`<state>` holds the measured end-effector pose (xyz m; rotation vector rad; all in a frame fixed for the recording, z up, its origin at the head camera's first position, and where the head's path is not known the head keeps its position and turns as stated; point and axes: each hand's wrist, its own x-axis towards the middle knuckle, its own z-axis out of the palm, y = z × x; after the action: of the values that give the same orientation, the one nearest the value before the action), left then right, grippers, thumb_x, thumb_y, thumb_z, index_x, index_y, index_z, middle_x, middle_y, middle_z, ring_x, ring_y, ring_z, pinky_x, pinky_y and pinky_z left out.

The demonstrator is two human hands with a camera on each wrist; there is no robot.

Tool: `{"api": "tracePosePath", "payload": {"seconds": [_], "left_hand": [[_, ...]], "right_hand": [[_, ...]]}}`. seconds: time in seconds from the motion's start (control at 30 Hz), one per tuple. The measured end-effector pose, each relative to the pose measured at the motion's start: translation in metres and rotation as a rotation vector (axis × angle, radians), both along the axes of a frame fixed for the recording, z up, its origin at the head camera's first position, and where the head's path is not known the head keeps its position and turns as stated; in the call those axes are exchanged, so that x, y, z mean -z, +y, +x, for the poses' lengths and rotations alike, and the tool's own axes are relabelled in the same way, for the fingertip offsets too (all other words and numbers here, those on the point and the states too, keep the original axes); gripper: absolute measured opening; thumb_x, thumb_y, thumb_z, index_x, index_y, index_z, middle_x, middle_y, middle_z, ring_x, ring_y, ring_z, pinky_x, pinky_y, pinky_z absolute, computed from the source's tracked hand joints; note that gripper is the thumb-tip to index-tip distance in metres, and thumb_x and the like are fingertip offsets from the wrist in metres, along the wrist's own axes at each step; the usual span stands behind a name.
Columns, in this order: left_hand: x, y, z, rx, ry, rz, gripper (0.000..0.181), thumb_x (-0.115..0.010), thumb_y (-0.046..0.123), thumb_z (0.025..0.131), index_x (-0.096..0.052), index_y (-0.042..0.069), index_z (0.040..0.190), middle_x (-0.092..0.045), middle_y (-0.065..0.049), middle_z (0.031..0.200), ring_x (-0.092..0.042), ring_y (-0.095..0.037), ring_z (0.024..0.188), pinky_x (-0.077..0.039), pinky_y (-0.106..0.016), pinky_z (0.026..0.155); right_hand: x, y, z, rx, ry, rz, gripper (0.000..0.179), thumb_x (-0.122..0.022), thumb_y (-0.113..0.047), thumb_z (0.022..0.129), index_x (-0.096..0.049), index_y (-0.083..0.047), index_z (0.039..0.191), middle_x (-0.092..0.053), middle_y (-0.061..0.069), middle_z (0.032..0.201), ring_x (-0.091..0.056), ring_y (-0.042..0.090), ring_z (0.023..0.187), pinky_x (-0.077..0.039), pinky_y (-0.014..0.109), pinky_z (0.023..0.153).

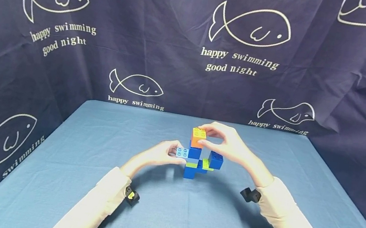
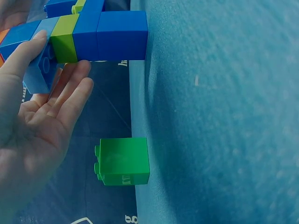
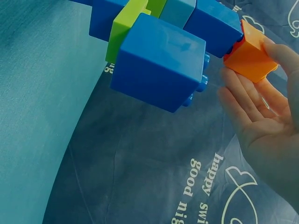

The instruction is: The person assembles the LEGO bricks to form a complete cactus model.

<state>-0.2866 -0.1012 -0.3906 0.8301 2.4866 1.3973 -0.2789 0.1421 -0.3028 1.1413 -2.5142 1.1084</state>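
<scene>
A tower of toy building blocks stands on the table, with dark blue blocks [image 1: 189,172] at its base. My left hand [image 1: 166,153] pinches the light blue block [image 1: 181,152] that juts out to the left, thumb on one side. My right hand [image 1: 225,140] holds an orange block [image 1: 198,137] between thumb and fingers at the tower's top. In the right wrist view the orange block [image 3: 251,52] is tilted against the upper blue block [image 3: 215,27], with some studs showing between them. A side arm carries a lime plate [image 1: 206,163] and a blue block [image 1: 216,160].
A loose green block [image 2: 124,161] sits on the table near my left hand; in the head view it is hidden. The blue cloth table [image 1: 131,121] meets dark fabric walls [image 1: 188,82] printed with fish at the back and sides.
</scene>
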Motion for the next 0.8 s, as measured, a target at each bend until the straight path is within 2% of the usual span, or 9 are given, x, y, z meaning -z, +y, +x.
{"api": "tracePosePath", "payload": {"seconds": [0.3, 0.8], "left_hand": [[0.0, -0.0001, 0.0, -0.002, -0.009, 0.006, 0.029, -0.074, 0.022, 0.081, -0.058, 0.006, 0.099, -0.068, -0.003, 0.087, -0.062, -0.009, 0.08, -0.051, -0.025, 0.078], [-0.0003, -0.0006, -0.001, 0.0, -0.011, 0.002, 0.029, -0.073, 0.022, 0.082, -0.057, 0.006, 0.1, -0.068, -0.005, 0.091, -0.064, -0.011, 0.088, -0.051, -0.03, 0.085]], "right_hand": [[-0.0001, -0.0002, 0.0002, -0.003, -0.022, -0.003, 0.039, -0.075, -0.024, 0.08, -0.063, -0.014, 0.116, -0.066, 0.001, 0.106, -0.063, 0.015, 0.095, -0.051, 0.036, 0.09], [-0.0002, -0.0015, 0.0002, -0.028, -0.037, -0.004, 0.039, -0.074, -0.021, 0.081, -0.062, -0.014, 0.117, -0.066, 0.001, 0.105, -0.063, 0.014, 0.095, -0.05, 0.036, 0.091]]}}
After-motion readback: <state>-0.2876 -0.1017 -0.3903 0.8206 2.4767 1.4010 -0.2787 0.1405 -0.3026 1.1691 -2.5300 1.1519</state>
